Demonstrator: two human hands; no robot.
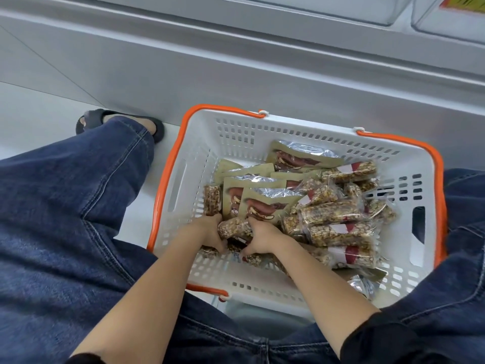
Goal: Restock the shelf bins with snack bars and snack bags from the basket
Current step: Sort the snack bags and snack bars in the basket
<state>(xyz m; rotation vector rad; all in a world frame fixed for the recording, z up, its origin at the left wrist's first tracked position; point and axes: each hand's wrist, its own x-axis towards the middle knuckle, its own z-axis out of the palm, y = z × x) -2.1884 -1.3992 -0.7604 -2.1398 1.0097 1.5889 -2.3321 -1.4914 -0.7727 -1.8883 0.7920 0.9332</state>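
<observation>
basket (236, 127) – 1 | snack bags (265, 206) – about 6 | snack bars (338, 233) – a dozen or so, partly hidden

The person wears blue denim jeans (65, 219), black sleeves (367, 340) and a black sandal (91, 119).

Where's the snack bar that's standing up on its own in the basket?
In the head view, the upright snack bar stands at the basket's left side, beside the snack bags, just above the left hand.
</observation>
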